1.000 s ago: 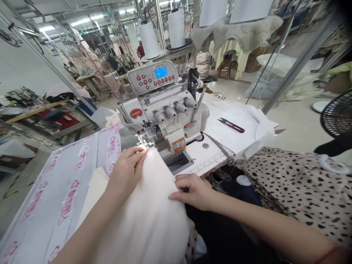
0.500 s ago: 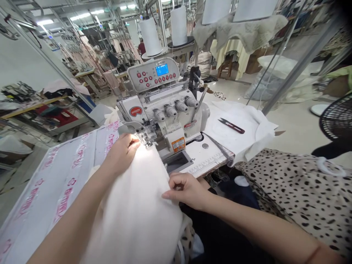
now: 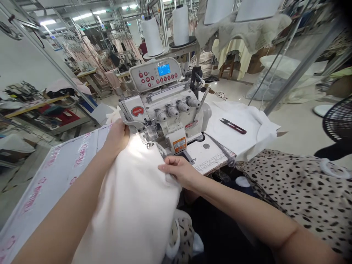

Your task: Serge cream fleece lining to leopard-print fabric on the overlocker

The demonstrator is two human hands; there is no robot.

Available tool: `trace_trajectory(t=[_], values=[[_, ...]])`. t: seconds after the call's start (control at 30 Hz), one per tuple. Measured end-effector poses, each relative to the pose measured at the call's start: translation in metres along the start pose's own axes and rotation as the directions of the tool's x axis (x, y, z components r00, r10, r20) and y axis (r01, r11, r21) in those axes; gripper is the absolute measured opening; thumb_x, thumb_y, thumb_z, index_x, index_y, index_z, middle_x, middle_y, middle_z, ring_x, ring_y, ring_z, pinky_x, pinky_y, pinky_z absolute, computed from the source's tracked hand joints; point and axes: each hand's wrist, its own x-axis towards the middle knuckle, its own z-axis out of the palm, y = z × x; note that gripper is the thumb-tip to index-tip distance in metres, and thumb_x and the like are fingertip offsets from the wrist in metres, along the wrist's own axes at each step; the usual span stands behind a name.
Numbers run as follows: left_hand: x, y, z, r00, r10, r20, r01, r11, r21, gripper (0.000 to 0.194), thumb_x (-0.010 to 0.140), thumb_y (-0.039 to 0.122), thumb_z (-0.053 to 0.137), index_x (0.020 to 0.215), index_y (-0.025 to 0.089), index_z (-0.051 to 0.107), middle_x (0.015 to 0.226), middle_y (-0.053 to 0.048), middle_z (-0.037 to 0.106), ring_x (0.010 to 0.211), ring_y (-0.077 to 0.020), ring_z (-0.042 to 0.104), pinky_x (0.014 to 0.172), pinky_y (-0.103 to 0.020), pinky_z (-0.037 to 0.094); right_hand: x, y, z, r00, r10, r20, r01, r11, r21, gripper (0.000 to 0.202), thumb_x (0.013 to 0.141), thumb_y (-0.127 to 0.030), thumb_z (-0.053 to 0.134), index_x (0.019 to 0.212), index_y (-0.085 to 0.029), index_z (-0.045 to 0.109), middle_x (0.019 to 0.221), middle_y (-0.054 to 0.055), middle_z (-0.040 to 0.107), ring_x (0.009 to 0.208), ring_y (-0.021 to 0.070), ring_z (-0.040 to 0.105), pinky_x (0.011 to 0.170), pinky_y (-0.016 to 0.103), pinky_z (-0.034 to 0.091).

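Note:
A long piece of cream-white fabric (image 3: pixel 137 198) runs from the lit needle area of a white sewing machine (image 3: pixel 165 110) down toward my lap. My left hand (image 3: pixel 117 136) grips the fabric at the left of the presser foot (image 3: pixel 149 145), its fingers closed and partly hidden. On the fabric's right edge, nearer to me, my right hand (image 3: pixel 180 170) pinches the cloth between thumb and fingers, just below the machine's front.
Dark red thread snips (image 3: pixel 233 125) lie on white cloth (image 3: pixel 254 123) right of the machine. Spotted fabric (image 3: pixel 297 187) spreads at the right, near a black fan (image 3: pixel 338 123). Thread cones (image 3: pixel 152 37) stand behind the machine. A plastic-covered surface (image 3: pixel 63 168) extends left.
My left hand has moved up and left, away from the needle area. My right hand has moved forward along the fabric's edge toward the machine, and the fabric has advanced with it.

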Motion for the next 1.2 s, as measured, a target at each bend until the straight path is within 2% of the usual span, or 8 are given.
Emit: trace_trajectory(t=[0.2, 0.3, 0.37, 0.5, 0.63, 0.73, 0.97, 1.2], values=[[-0.012, -0.007, -0.008, 0.956, -0.235, -0.178, 0.23, 0.972, -0.05, 0.046, 0.079, 0.034, 0.043, 0.119, 0.011, 0.044, 0.122, -0.018, 0.046, 0.114, -0.0288, 0.044, 0.097, -0.041, 0.034, -0.001, 0.007, 0.004, 0.979, -0.204, -0.027, 0.199, 0.972, -0.129, 0.032, 0.066, -0.043, 0.067, 0.071, -0.017, 0.048, 0.062, -0.005, 0.046, 0.053, 0.0064, 0.04, 0.051, 0.018, 0.033], [-0.081, 0.001, -0.02, 0.857, -0.491, 0.154, 0.513, 0.838, -0.185, 0.073, 0.075, 0.055, 0.047, 0.134, 0.016, 0.029, 0.13, -0.016, 0.043, 0.115, -0.0302, 0.046, 0.095, -0.044, 0.038, -0.022, 0.014, -0.009, 0.972, -0.172, 0.162, 0.223, 0.891, -0.395, 0.028, 0.07, -0.039, 0.066, 0.086, -0.018, 0.057, 0.078, -0.001, 0.057, 0.071, 0.013, 0.052, 0.063, 0.022, 0.042], [-0.138, 0.005, -0.031, 0.758, -0.49, 0.43, 0.593, 0.792, -0.144, 0.073, 0.074, 0.061, 0.045, 0.134, 0.022, 0.032, 0.129, -0.011, 0.047, 0.112, -0.0304, 0.049, 0.096, -0.046, 0.038, -0.039, 0.018, -0.016, 0.96, -0.063, 0.272, 0.21, 0.803, -0.557, 0.029, 0.068, -0.036, 0.069, 0.089, -0.017, 0.062, 0.083, 0.001, 0.062, 0.08, 0.0179, 0.056, 0.07, 0.026, 0.044], [-0.197, -0.001, -0.068, 0.657, -0.446, 0.608, 0.57, 0.822, -0.013, 0.05, 0.07, 0.061, 0.052, 0.104, 0.025, 0.059, 0.097, -0.003, 0.066, 0.087, -0.0279, 0.061, 0.078, -0.04, 0.05, -0.071, 0.011, -0.002, 0.887, 0.022, 0.461, 0.225, 0.852, -0.473, 0.024, 0.068, -0.027, 0.068, 0.088, -0.015, 0.065, 0.087, 0.002, 0.064, 0.084, 0.0173, 0.058, 0.077, 0.026, 0.045], [-0.154, -0.014, -0.113, 0.873, -0.439, 0.212, 0.38, 0.886, 0.266, 0.034, 0.072, 0.05, 0.052, 0.085, 0.019, 0.06, 0.076, -0.006, 0.06, 0.077, -0.0314, 0.057, 0.073, -0.05, 0.046, -0.087, 0.008, 0.038, 0.748, 0.134, 0.65, 0.095, 0.948, -0.305, 0.013, 0.075, -0.026, 0.06, 0.071, -0.014, 0.064, 0.072, 0.0, 0.063, 0.07, 0.0115, 0.058, 0.068, 0.021, 0.045], [-0.127, 0.002, -0.125, 0.947, -0.321, 0.001, 0.308, 0.912, 0.271, 0.039, 0.07, 0.04, 0.059, 0.103, 0.021, 0.052, 0.102, -0.008, 0.055, 0.107, -0.0315, 0.044, 0.098, -0.048, 0.032, -0.097, 0.034, 0.05, 0.838, 0.033, 0.544, 0.251, 0.862, -0.439, 0.011, 0.074, -0.024, 0.061, 0.073, -0.014, 0.065, 0.074, 0.002, 0.065, 0.07, 0.0128, 0.059, 0.07, 0.023, 0.045], [-0.22, 0.085, -0.05, 0.957, -0.234, -0.17, 0.249, 0.966, 0.075, 0.032, 0.08, 0.038, 0.047, 0.102, 0.015, 0.044, 0.091, -0.008, 0.048, 0.087, -0.0201, 0.049, 0.08, -0.034, 0.044, -0.14, 0.088, 0.008, 0.947, -0.191, 0.258, 0.321, 0.56, -0.764, 0.019, 0.082, -0.022, 0.05, 0.098, -0.017, 0.06, 0.073, 0.002, 0.06, 0.059, 0.0117, 0.051, 0.058, 0.022, 0.039], [-0.262, 0.027, -0.025, 0.89, -0.453, -0.051, 0.452, 0.892, -0.022, 0.028, 0.079, 0.032, 0.037, 0.091, 0.013, 0.053, 0.09, -0.013, 0.056, 0.092, -0.028, 0.05, 0.084, -0.044, 0.04, -0.145, 0.094, -0.009, 0.989, -0.142, 0.035, 0.14, 0.847, -0.514, 0.067, 0.072, -0.03, 0.064, 0.129, -0.016, 0.032, 0.09, 0.004, 0.062, 0.083, 0.0186, 0.057, 0.076, 0.03, 0.045]])
